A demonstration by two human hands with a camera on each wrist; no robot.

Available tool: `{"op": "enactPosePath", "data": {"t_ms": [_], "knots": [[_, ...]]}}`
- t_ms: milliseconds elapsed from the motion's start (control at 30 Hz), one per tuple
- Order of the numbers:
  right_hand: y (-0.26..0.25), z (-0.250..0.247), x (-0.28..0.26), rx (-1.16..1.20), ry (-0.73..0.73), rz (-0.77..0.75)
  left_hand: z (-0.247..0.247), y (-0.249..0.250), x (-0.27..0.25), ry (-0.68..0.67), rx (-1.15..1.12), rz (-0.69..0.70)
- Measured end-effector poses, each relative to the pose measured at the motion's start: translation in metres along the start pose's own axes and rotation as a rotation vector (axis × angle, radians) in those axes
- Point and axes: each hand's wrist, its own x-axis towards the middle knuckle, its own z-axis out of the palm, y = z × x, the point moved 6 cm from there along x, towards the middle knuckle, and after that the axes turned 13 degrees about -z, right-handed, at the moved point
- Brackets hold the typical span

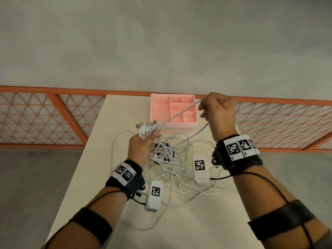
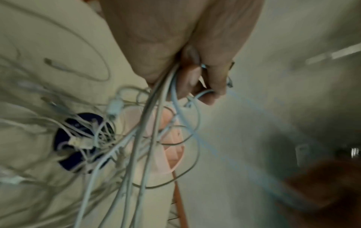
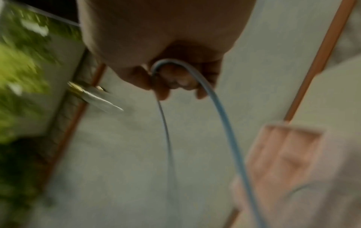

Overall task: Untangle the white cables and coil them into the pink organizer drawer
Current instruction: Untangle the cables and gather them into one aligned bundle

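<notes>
A tangle of white cables lies on the cream table, partly over a dark purple disc. My left hand is raised above the pile and grips a bundle of cable ends; the strands hang from its curled fingers. My right hand is lifted beside the pink organizer drawer and pinches one white cable, which runs taut across the drawer to the left hand. That cable loops over the right fingers. The drawer's compartments hold nothing.
The pink drawer sits at the table's far edge. An orange lattice railing runs behind the table. The grey floor lies left and right of the narrow table. White tagged camera boxes hang at both wrists above the cables.
</notes>
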Motion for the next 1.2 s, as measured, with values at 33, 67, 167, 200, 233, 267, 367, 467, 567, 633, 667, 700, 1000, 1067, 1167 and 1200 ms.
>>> {"op": "enactPosePath", "data": {"t_ms": [33, 67, 167, 200, 233, 267, 367, 467, 567, 633, 667, 700, 1000, 1067, 1167, 1200], "knots": [[0.017, -0.007, 0.0, -0.207, -0.049, 0.069, -0.004, 0.004, 0.002, 0.026, -0.033, -0.006], [0.035, -0.011, -0.003, -0.402, -0.151, 0.17, -0.006, 0.008, 0.004, 0.045, -0.035, -0.003], [0.08, -0.01, -0.024, -0.826, -0.512, 0.371, -0.005, 0.014, 0.009, 0.075, 0.119, 0.019], [0.083, -0.005, -0.029, -0.903, -0.582, 0.33, -0.001, 0.012, 0.009, 0.077, 0.178, 0.015], [0.08, 0.005, -0.032, -0.907, -0.619, 0.23, 0.003, 0.009, 0.008, 0.069, 0.222, 0.01], [0.074, 0.017, -0.034, -0.851, -0.651, 0.102, 0.007, 0.005, 0.008, 0.06, 0.255, 0.008], [0.064, 0.052, -0.048, -0.653, -0.851, -0.066, 0.016, -0.005, 0.009, 0.07, 0.314, 0.007], [0.067, 0.064, -0.052, -0.671, -0.929, -0.06, 0.016, -0.009, 0.011, 0.071, 0.282, -0.018], [0.054, 0.069, -0.044, -0.573, -0.878, -0.119, 0.019, -0.009, 0.007, -0.043, 0.237, -0.04], [0.042, 0.071, -0.036, -0.484, -0.824, -0.126, 0.022, -0.008, 0.004, -0.115, 0.191, -0.043], [0.035, 0.072, -0.032, -0.451, -0.787, -0.129, 0.024, -0.007, 0.003, -0.131, 0.17, -0.036], [0.027, 0.072, -0.028, -0.425, -0.739, -0.138, 0.025, -0.004, 0.003, -0.136, 0.159, -0.027], [-0.059, 0.035, 0.025, -0.004, -0.125, -0.279, 0.014, -0.014, 0.006, -0.098, 0.227, -0.052], [-0.069, 0.016, 0.036, 0.092, 0.028, -0.287, 0.006, -0.017, 0.006, -0.067, 0.241, -0.079], [-0.052, -0.01, 0.045, 0.033, 0.125, -0.235, -0.007, -0.013, 0.006, -0.005, 0.213, -0.077], [-0.042, -0.017, 0.046, -0.041, 0.124, -0.21, -0.009, -0.01, 0.005, 0.009, 0.19, -0.064]]}}
